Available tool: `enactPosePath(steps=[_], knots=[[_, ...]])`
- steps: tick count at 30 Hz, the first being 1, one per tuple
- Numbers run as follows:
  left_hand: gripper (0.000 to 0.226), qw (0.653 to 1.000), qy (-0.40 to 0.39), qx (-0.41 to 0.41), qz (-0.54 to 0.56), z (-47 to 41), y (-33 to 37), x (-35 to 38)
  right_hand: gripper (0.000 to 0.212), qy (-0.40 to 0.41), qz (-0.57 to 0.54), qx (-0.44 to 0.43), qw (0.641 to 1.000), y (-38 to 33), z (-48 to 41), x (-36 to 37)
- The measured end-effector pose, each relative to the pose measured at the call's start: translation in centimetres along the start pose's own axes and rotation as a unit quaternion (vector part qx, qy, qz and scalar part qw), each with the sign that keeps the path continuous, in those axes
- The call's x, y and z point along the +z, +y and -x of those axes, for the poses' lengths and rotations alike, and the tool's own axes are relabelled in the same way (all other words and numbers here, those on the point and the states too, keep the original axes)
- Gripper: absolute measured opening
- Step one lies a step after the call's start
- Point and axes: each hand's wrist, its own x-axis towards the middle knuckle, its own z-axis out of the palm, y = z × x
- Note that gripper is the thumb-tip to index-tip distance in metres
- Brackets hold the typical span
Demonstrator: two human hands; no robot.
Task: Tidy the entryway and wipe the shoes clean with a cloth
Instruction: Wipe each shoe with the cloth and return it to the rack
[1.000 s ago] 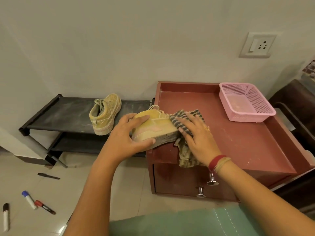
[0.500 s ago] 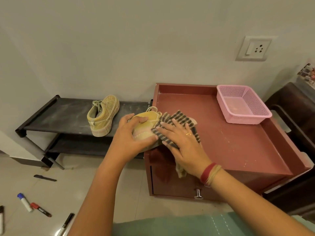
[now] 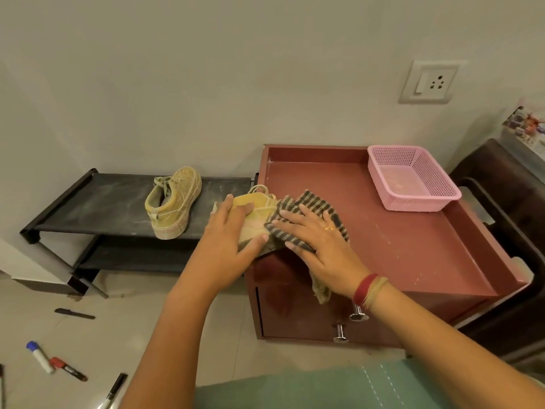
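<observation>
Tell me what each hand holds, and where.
Left hand grips the yellow shoe across its upper, thumb by the sole. Right hand presses the striped cloth flat against it.

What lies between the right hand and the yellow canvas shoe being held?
A dark-striped cloth, pressed flat under the right hand against the yellow canvas shoe; head view.

The left forearm [image 3: 177, 320] and right forearm [image 3: 442, 346], both bare, reached forward and angled inward. The left hand [image 3: 233, 231] gripped the yellow sneaker [image 3: 259, 203], fingers curled over its top and thumb against its near side. The right hand [image 3: 321, 246] lay palm down on the striped cloth [image 3: 315, 202], fingers straight and spread. A ring [image 3: 328, 228] sat on one finger, and red and yellow threads [image 3: 367, 290] circled that wrist.
</observation>
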Motion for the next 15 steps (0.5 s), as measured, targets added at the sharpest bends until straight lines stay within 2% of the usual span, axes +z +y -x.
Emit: enactPosePath(steps=[1,4,5,8,12,13,15], knots=[[0.054,1.0,-0.008,-0.003,0.004,0.2,0.2,0.3,0.039,0.003,-0.002,0.003,1.0,0.4,0.0,0.0],[0.048,0.999,0.005,-0.024,0.024,0.3,0.7,0.9,0.038,0.067,-0.038,0.105,0.992,1.5,-0.6,-1.0],[0.049,0.999,0.013,-0.025,0.018,0.2,0.9,1.0,0.038,0.063,-0.041,0.105,0.992,1.6,-0.5,-1.1],[0.054,1.0,0.017,-0.014,0.002,-0.2,0.8,1.0,0.035,0.019,-0.031,0.028,0.999,1.8,0.1,-0.3],[0.05,0.999,0.042,0.009,0.014,-0.6,0.8,0.6,0.037,0.083,-0.098,0.152,0.98,3.5,-0.8,-1.9],[0.05,0.999,0.051,0.013,0.009,-0.6,1.0,0.6,0.037,0.072,-0.091,0.143,0.983,3.5,-0.7,-2.1],[0.052,0.998,0.058,0.018,-0.024,-0.8,1.3,0.6,0.04,0.008,-0.06,0.066,0.996,3.1,-0.3,-1.9]])
